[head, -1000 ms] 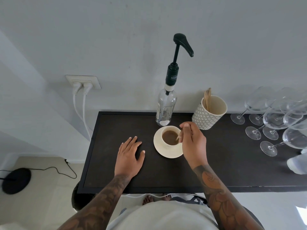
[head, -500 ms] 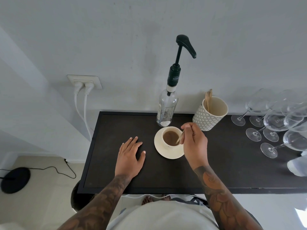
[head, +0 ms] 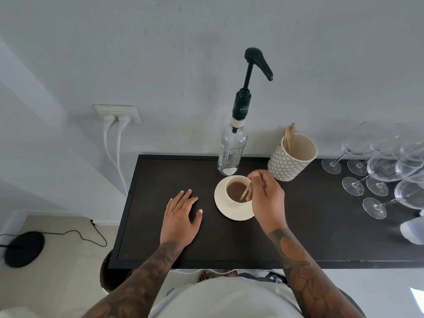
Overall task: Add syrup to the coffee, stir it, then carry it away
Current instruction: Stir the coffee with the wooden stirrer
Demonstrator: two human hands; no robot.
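Pinching a wooden stir stick in the right hand grip, mixing coffee cup on its saucer, left hand lying flat and empty on the bench for balance.

I see a dark table against the wall; saucer sits near its middle, bearing the cup; syrup bottle stands just behind the saucer, at the back edge; patterned holder behind and right of the saucer, near the bottle; wine glasses clustered well to the saucer's right; left hand lies flat on the top, just left of the saucer.
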